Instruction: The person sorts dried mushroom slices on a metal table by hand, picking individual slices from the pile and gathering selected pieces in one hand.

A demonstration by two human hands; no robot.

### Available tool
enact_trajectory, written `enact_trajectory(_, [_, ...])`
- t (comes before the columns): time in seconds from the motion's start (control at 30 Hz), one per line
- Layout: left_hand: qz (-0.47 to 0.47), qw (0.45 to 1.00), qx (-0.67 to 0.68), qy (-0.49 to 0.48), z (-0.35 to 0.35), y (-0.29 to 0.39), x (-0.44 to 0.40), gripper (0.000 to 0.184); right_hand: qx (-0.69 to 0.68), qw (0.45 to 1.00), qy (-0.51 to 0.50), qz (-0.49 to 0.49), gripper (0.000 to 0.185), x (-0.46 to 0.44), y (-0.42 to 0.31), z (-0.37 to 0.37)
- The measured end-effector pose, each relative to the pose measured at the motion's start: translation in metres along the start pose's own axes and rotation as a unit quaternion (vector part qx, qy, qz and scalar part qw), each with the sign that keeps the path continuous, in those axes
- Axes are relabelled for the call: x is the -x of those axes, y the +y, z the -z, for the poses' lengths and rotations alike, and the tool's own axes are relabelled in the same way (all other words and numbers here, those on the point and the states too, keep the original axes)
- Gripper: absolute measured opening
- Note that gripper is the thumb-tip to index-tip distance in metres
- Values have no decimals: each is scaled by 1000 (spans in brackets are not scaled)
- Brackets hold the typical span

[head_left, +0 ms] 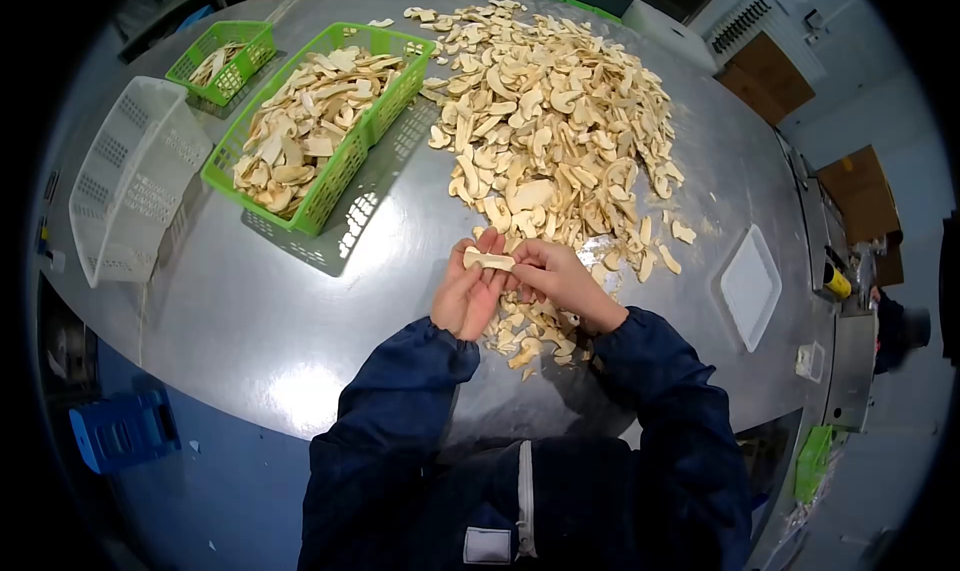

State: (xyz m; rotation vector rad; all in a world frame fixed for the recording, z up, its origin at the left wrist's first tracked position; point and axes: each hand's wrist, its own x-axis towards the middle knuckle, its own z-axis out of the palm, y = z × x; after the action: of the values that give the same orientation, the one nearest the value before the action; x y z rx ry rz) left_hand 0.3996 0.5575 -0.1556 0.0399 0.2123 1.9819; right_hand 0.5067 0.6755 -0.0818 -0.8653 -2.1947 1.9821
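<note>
A pale dried mushroom slice (488, 260) lies across the fingers of my left hand (466, 299), palm turned up and thumb against the slice's left end. At the other end, my right hand (562, 283) grips the same slice between thumb and fingers. Beyond both hands spreads a big heap of mushroom slices (560, 141) on the metal table. A smaller scatter of mushroom pieces (532, 333) lies beneath and just in front of my right hand, partly hidden by it.
Left of the heap, a large green basket (345, 176) holds many slices. A small green basket (250, 56) behind it holds a few. A white perforated basket (125, 186) stands at the table's left edge. To the right lies a white tray (750, 289) on the metal table (400, 231).
</note>
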Motion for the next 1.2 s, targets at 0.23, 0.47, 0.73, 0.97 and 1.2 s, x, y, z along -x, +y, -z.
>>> enact_trajectory(0.23, [20,1000,17,5,5,4,0,25,90,989,17,113,11,-3,-2,-6])
enact_trajectory(0.47, [19,996,81,14,13,23,-8,20,243,951,163,101,21,-23,-18,31])
enact_trajectory(0.73, [62,987,115,-94,27,27,-13,29,559,803,182,98,31,-42,11,25])
enact_trajectory(0.97, [23,997,57,52,-9,25,-5,43,262,956,109,70,22,-30,-31,23])
enact_trajectory(1.2, [48,973,170,-149,43,24,-21,43,558,809,47,176,36,-18,1,11])
